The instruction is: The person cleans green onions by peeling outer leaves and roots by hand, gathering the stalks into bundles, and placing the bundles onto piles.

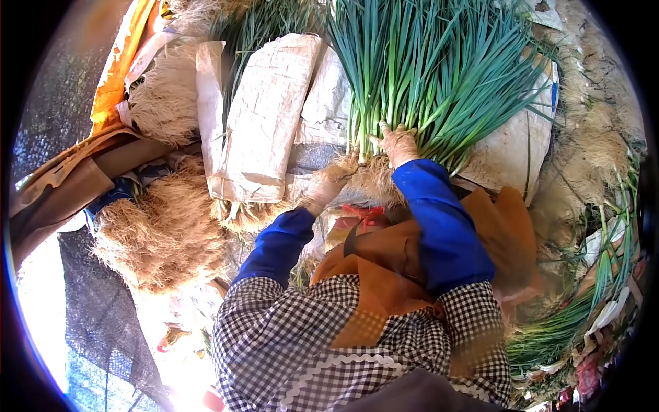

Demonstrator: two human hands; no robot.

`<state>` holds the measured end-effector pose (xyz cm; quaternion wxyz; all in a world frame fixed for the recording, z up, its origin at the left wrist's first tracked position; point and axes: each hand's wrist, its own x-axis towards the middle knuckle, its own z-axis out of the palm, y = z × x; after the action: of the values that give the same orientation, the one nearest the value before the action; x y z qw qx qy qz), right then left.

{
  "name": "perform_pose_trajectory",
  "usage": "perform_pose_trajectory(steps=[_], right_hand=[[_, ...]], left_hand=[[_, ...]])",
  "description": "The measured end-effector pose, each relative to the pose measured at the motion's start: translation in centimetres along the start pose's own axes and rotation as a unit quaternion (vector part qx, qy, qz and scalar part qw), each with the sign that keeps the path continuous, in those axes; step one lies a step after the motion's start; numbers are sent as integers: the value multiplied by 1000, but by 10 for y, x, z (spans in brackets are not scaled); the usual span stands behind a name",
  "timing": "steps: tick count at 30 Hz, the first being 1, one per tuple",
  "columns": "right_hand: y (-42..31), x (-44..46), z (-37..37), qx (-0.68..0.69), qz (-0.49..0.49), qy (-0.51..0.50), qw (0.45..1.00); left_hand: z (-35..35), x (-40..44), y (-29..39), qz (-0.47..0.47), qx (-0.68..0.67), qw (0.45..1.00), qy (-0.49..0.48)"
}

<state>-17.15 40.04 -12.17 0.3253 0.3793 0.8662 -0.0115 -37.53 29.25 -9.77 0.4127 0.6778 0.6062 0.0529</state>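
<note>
A wide pile of leafy green stalks, like leeks or green garlic (439,69), lies in front of me with pale stem ends and tangled roots towards my body. My right hand (399,145) rests on the lower stems, its fingers spread over them. At the root ends to the left is my left hand (324,189); its fingertips blend with the roots, so their grip is unclear. Loose tan roots (379,180) hang between the two hands. Beneath the stalks is a pale sheet (511,151).
Whitish wrapped bundles (271,103) lie left of the pile. Bushy root masses (161,226) sit at the left, with more roots (594,151) along the right. Other green stalks (556,336) lie at lower right. A brown apron (384,254) covers my lap.
</note>
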Motion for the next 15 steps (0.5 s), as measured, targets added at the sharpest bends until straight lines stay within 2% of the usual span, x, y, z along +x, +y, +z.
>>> perform_pose_trajectory(steps=[3,5,7,9,11,12,13,14,15], right_hand=[[6,-8,-14,-159,29,111,981],[9,-7,-25,-11,-4,100,995],[11,-7,-49,193,-14,1,981],[13,-6,-60,233,-3,-23,972],[12,-15,-52,5,19,42,999],[7,-16,-43,-140,34,66,987],[2,-18,-33,-295,58,85,950],[-2,-19,-23,-427,86,99,895],[-7,-9,-8,-143,33,40,988]], left_hand=[[-2,-2,3,-34,-22,999,4],[5,3,5,-6,-40,999,25],[12,3,9,22,-58,997,46],[11,2,17,7,-32,999,39],[1,-13,19,-15,-10,1000,22],[-9,-22,18,-34,14,999,7],[-11,-36,7,-28,-17,999,33],[-15,-50,-6,-40,39,998,-8],[-16,-67,-17,-48,-5,999,-15]])
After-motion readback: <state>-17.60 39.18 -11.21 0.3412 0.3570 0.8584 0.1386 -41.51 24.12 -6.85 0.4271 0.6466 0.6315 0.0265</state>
